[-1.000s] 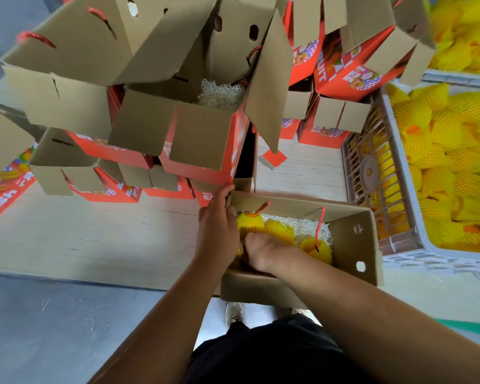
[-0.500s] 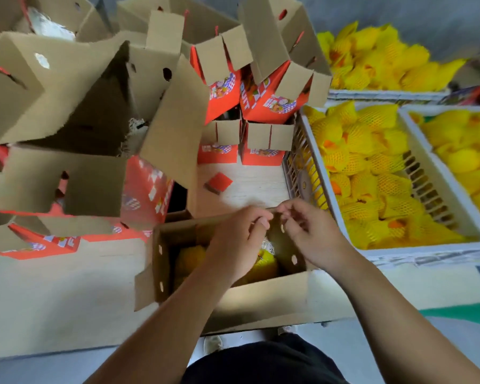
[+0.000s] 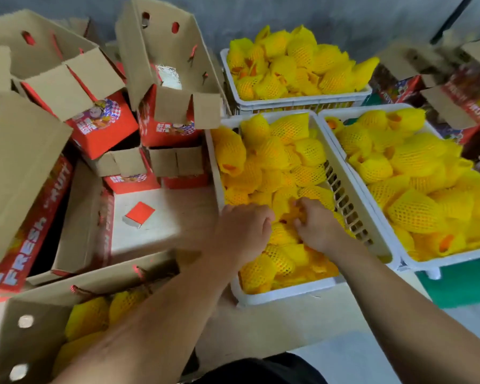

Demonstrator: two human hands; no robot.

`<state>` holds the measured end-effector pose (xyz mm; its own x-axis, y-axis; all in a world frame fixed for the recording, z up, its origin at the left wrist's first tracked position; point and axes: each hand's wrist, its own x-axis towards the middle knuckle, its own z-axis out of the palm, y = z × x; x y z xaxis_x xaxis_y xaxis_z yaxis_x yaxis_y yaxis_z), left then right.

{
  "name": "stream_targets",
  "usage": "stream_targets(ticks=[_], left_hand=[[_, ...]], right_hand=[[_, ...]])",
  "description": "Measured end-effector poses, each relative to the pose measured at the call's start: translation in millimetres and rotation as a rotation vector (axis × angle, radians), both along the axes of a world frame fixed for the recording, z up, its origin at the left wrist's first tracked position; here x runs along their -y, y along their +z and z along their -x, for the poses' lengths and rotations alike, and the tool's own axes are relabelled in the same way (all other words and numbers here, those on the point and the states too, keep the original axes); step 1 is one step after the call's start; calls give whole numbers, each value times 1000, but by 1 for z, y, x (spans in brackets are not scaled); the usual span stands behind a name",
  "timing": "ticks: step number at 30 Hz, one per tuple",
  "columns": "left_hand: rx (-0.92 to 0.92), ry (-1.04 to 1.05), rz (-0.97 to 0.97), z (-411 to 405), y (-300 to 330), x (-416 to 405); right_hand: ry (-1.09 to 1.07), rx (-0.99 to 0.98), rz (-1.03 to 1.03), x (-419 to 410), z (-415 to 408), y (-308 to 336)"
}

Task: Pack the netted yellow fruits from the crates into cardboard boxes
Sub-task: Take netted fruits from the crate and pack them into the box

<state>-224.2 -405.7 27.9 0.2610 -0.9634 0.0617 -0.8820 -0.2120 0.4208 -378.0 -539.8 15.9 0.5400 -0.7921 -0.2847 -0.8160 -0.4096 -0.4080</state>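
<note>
Head view: netted yellow fruits point(image 3: 272, 162) are piled in the nearest white crate point(image 3: 288, 293), in the middle of the scene. Both hands are reached down into this crate, side by side. The left hand point(image 3: 243, 231) is seen from the back with its fingers curled down onto the fruits; whether one is held cannot be told. The right hand point(image 3: 317, 225) has its fingers bent into the netting, and its grip cannot be told either. Three white crates of fruit are seen. A few netted fruits already lie in the open cardboard box point(image 3: 36, 322) at the near left. Many red boxes point(image 3: 103, 126) are stacked at the far left.
</note>
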Motion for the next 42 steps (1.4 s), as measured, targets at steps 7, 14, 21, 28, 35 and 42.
stream_targets(ticks=[7, 14, 21, 28, 35, 42], left_hand=[[199, 52, -35, 2, -11, 4], [141, 164, -102, 6, -5, 12], [45, 140, -50, 4, 1, 8], [1, 215, -26, 5, -4, 6], [26, 197, -28, 5, -6, 7], [-31, 223, 59, 7, -2, 5]], right_hand=[[-292, -65, -177, 54, -51, -38], [-246, 251, -174, 34, -50, -35], [-239, 804, -1228, 2, -32, -13], [145, -195, -84, 55, -5, -16], [405, -653, -165, 72, 20, 2], [545, -892, -103, 63, 21, 19]])
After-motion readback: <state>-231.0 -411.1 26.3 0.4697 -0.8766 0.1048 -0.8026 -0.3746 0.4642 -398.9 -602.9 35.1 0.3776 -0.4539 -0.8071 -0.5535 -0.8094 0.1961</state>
